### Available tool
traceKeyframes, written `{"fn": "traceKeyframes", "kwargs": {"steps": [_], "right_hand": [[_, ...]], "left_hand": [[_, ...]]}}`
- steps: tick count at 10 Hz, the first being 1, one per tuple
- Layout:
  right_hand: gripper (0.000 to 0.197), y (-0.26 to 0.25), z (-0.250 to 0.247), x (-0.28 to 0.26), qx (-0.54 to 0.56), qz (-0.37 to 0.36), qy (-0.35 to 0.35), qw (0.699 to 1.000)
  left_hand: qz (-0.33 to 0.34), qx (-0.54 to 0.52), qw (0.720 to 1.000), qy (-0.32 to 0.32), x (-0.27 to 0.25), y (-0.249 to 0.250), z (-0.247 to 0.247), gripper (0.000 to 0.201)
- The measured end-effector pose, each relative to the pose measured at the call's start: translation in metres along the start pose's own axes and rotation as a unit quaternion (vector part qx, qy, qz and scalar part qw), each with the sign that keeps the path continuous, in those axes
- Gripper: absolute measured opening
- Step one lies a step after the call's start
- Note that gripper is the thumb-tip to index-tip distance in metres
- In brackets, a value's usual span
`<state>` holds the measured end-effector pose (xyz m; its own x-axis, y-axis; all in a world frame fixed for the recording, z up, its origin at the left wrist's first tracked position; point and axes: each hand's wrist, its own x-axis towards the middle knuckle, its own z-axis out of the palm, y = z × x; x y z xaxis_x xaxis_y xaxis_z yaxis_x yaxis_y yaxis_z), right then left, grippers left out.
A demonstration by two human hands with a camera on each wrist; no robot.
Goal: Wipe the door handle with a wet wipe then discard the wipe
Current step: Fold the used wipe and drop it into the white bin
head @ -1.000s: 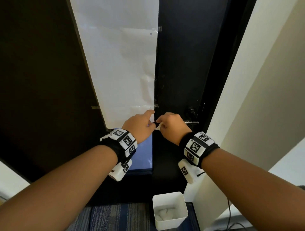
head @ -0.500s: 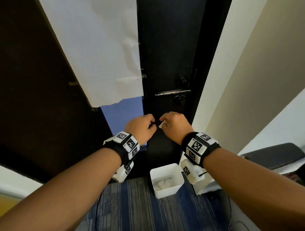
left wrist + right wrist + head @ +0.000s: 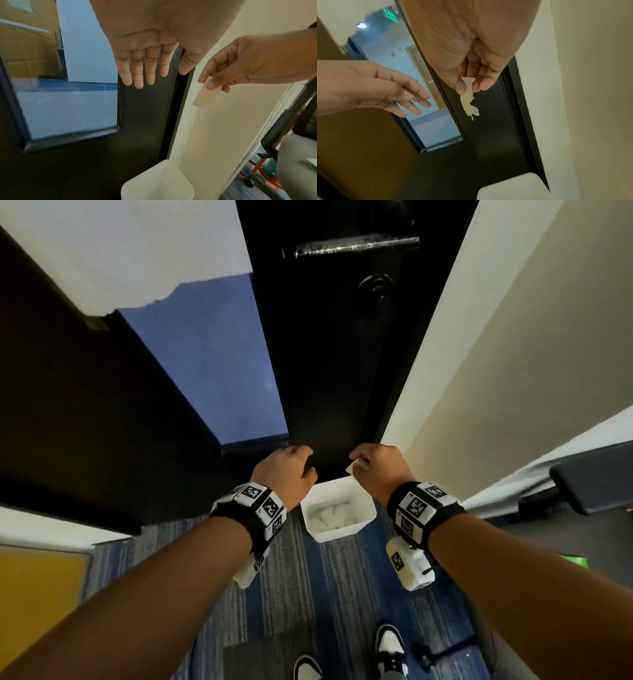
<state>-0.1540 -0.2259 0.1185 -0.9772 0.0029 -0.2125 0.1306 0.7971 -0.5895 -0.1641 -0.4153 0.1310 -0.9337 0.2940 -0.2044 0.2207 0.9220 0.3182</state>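
Note:
A folded white wet wipe [image 3: 468, 100] hangs from my right hand [image 3: 471, 83], pinched between thumb and fingers; the same wipe [image 3: 205, 96] shows in the left wrist view and as a small corner [image 3: 350, 469] in the head view. My right hand [image 3: 371, 465] hovers above the far rim of a white bin [image 3: 364, 503] on the floor. My left hand [image 3: 291, 465] is beside it with straight, empty fingers [image 3: 139, 75]. The metal door handle [image 3: 356, 246] sits high on the black door [image 3: 325, 354], well above both hands.
The bin holds several crumpled white wipes [image 3: 330, 515]. It stands on blue striped carpet [image 3: 308, 594] against the door's foot. A cream wall [image 3: 513, 354] runs on the right, with a dark chair [image 3: 592, 484] beyond. My shoes [image 3: 388, 648] are below.
Both hands have dropped from handle height to just above the bin. The left hand has let go of the wipe and moved apart; only the right hand holds it now.

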Motion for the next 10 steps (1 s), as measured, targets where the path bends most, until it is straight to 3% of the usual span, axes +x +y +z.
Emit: {"fn": "traceKeyframes", "kwargs": {"steps": [2, 5, 7, 10], "right_hand": [[0.025, 0.055, 0.060, 0.022, -0.008, 0.031, -0.041, 0.999], [0.025, 0.127, 0.159, 0.063, 0.000, 0.074, -0.080, 0.994], [0.025, 0.154, 0.222, 0.088, -0.014, 0.089, -0.101, 0.991], [0.034, 0.171, 0.260, 0.109, -0.015, 0.093, -0.117, 0.989]], "left_hand": [[-0.024, -0.006, 0.998, -0.058, 0.019, -0.020, 0.085, 0.050], [-0.055, -0.022, 0.994, -0.087, 0.038, -0.056, 0.194, 0.052], [-0.075, -0.012, 0.993, -0.094, 0.047, -0.081, 0.239, 0.050], [-0.072, -0.014, 0.993, -0.091, 0.059, -0.092, 0.267, 0.054]]}}
